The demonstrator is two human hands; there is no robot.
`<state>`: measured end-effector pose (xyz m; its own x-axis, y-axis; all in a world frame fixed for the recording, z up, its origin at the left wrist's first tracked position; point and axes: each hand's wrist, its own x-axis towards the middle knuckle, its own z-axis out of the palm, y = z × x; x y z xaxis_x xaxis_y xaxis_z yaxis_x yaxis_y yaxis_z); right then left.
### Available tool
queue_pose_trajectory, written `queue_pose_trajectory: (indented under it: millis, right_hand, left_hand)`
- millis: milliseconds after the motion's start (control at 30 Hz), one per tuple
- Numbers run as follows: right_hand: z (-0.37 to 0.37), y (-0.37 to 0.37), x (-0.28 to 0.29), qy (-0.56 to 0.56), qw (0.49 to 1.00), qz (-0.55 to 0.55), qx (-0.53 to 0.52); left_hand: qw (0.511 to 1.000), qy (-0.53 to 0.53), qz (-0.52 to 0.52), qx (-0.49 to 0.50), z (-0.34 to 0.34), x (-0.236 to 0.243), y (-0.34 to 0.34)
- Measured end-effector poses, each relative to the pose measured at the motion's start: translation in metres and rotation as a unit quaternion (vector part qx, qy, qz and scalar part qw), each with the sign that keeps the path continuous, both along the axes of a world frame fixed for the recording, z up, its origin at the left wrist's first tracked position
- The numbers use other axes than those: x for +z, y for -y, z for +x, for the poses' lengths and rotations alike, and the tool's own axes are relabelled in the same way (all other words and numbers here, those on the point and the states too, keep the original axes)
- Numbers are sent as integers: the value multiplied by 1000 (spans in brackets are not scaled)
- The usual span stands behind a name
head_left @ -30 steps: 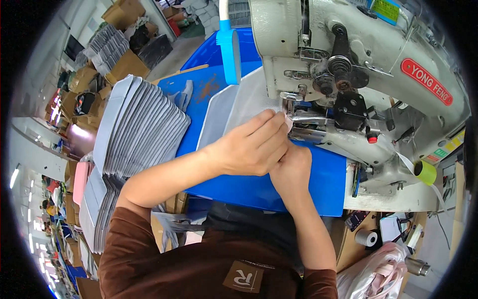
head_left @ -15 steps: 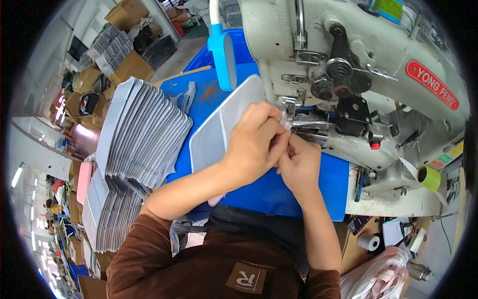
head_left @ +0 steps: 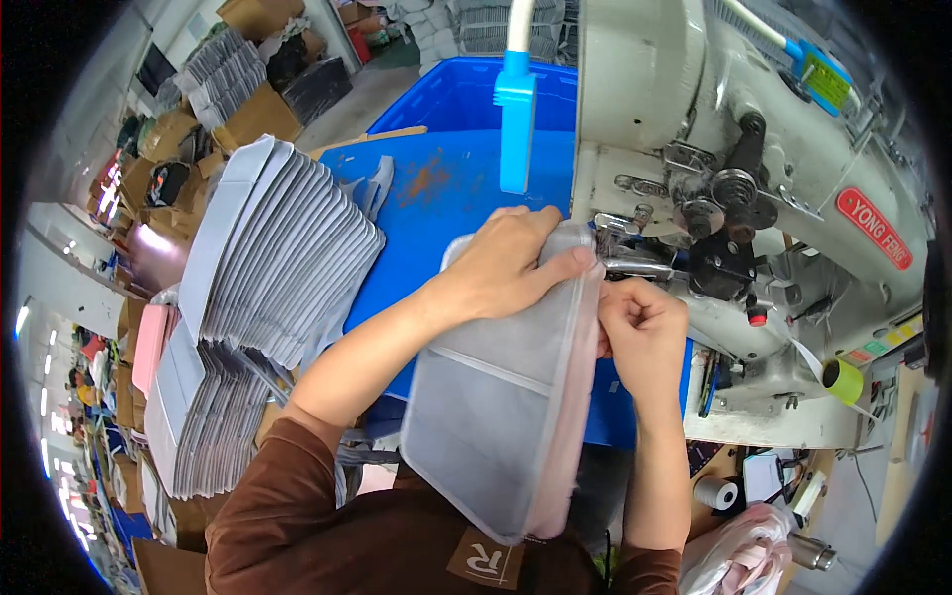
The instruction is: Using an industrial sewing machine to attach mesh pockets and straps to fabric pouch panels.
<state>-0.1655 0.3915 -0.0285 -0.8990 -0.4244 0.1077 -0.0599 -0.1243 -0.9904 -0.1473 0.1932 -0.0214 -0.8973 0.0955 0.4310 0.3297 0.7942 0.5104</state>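
A grey translucent fabric panel (head_left: 486, 416) with pale binding and a seam across it hangs over the near edge of the blue work surface. A pink fabric strip (head_left: 560, 446) runs down its right side. My left hand (head_left: 501, 263) lies over the panel's upper end, gripping it with the thumb along the edge. The panel's top right corner is close to the metal presser parts (head_left: 625, 243) of a sewing machine (head_left: 645, 94). My right hand (head_left: 643, 322) is closed beside the pink edge, just under those parts; its fingertips hide whatever they pinch.
On the left stand stacks of folded grey pieces (head_left: 273, 248), beside a pink case (head_left: 152, 342). A blue lamp head (head_left: 516, 129) hangs over the blue surface (head_left: 446, 178). Behind it is a blue crate (head_left: 466, 89). A thread cone (head_left: 716, 492) and plastic bag (head_left: 739, 555) are lower right.
The panel has swung from beyond my left hand down toward me, showing its pink strip. My left hand has flattened onto it, and my right hand has moved right, apart from the left. The view has shifted.
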Motion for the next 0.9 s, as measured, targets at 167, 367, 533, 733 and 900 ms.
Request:
queue_pose_trajectory:
  millis: [167, 367, 533, 733, 900]
  right_hand:
    - [17, -6, -2, 4, 1000, -18, 15]
    - [23, -3, -7, 58, 995, -75, 6]
    - [24, -3, -4, 63, 996, -61, -4]
    - [23, -3, 1, 58, 996, -61, -8]
    - [21, -2, 7, 124, 990, -62, 3]
  left_hand:
    - [988, 66, 138, 10, -7, -9, 5]
    - [989, 54, 135, 29, -28, -16, 14]
    - [983, 29, 178, 37, -46, -9, 21]
    - [981, 107, 123, 102, -38, 7, 16]
    - [986, -165, -18, -5, 38, -11, -18]
